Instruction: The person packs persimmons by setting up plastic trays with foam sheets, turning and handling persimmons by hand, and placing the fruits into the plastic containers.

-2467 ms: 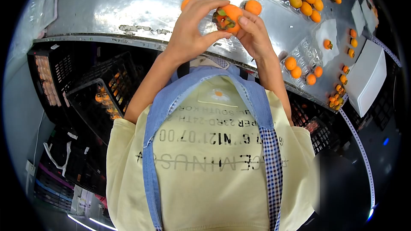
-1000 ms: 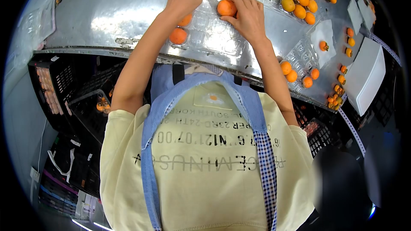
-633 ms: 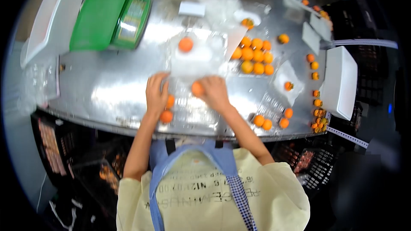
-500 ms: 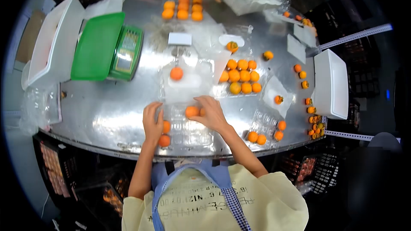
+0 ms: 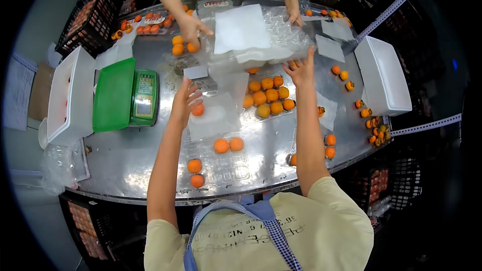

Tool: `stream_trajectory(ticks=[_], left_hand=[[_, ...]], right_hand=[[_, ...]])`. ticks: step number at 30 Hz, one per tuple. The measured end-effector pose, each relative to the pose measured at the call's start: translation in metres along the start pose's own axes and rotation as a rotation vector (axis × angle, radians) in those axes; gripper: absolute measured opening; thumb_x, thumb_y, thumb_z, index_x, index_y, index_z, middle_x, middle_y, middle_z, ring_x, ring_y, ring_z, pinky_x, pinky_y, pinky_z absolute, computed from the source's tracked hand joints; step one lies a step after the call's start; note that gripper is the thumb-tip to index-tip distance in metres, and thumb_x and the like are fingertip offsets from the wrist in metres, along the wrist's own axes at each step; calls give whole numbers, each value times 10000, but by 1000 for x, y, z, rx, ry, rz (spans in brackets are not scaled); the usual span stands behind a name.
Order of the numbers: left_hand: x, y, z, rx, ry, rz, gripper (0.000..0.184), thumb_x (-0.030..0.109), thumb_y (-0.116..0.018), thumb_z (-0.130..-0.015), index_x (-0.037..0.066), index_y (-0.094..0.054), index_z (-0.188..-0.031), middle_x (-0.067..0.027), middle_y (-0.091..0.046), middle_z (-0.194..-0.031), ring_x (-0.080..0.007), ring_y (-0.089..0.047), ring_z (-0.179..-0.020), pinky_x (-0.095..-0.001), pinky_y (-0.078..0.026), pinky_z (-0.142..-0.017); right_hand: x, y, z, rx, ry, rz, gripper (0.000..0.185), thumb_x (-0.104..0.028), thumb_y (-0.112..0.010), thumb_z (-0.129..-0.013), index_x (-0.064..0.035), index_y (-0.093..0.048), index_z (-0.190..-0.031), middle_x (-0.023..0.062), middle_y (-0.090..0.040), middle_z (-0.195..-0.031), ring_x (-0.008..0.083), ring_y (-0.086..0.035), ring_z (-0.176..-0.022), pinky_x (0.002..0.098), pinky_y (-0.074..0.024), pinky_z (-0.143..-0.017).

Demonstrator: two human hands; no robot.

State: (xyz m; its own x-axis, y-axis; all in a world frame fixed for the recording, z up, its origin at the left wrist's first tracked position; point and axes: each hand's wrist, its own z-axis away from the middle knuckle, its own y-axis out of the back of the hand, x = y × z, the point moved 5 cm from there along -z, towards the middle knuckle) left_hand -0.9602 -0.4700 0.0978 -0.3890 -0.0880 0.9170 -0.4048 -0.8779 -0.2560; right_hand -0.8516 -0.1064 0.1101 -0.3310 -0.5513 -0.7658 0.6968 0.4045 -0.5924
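My left hand (image 5: pixel 183 103) is raised over the table with its fingers apart, holding nothing, beside a persimmon (image 5: pixel 198 109) on a sheet of white paper. My right hand (image 5: pixel 303 70) reaches forward, fingers spread, at the near right edge of a stack of clear plastic trays (image 5: pixel 288 27); whether it touches cannot be told. White sheets (image 5: pixel 240 27) lie on that stack, which a co-worker's two hands hold above the table. Between my forearms rests a clear compartment tray (image 5: pixel 228 168) with two persimmons (image 5: pixel 228 145) at its far side and two (image 5: pixel 195 173) at its left.
A filled tray of persimmons (image 5: pixel 271 95) lies in the middle. To the left are a green scale (image 5: pixel 118 95) and a white foam box (image 5: pixel 70 100). Another white box (image 5: pixel 384 75) stands right, near loose persimmons (image 5: pixel 365 113). The co-worker stands across the table.
Both my hands have left the near tray and its persimmons and stretched forward, opening. The co-worker has brought the tray stack toward the middle of the table. My view has tilted up.
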Motion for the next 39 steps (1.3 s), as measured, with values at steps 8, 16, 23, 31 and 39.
stream_trajectory(ticks=[8,16,23,31,39], left_hand=[[7,-48,-85,-149,148,139,821,615,-544,-779,-10,-400,-1291,-203,-448,-1260,-302,-459,-1166,-467,-402,-926],[10,-79,-62,-154,167,339,388,254,-623,-809,-35,-560,-1060,-144,-627,-966,-248,-641,-841,-376,-545,-739],[-5,-108,9,-243,203,370,310,148,-567,-797,-57,-572,-1029,-157,-634,-941,-241,-640,-803,-366,-542,-734],[-35,-187,90,-448,251,480,299,79,-553,-785,-103,-552,-1023,-165,-628,-931,-233,-638,-793,-327,-532,-729],[-84,-272,153,-526,319,313,344,76,-545,-778,-108,-522,-1069,-172,-611,-972,-237,-621,-869,-333,-516,-785]], right_hand=[[26,27,-13,55,-114,-57,839,-458,-650,-718,-83,-262,-1360,183,-284,-1365,331,-328,-1231,594,-280,-947],[0,51,44,24,21,22,647,-382,-624,-746,-8,-402,-1224,169,-441,-1198,300,-507,-1044,513,-408,-850],[-56,79,111,132,145,41,600,-413,-600,-785,-13,-436,-1201,124,-464,-1189,258,-518,-1030,447,-461,-811],[-135,145,223,226,389,118,738,-525,-527,-819,-22,-329,-1322,156,-403,-1298,308,-429,-1175,452,-388,-942],[-205,252,338,621,770,486,841,-361,-670,-799,-20,-179,-1390,176,-272,-1397,294,-249,-1313,458,-249,-1035]])
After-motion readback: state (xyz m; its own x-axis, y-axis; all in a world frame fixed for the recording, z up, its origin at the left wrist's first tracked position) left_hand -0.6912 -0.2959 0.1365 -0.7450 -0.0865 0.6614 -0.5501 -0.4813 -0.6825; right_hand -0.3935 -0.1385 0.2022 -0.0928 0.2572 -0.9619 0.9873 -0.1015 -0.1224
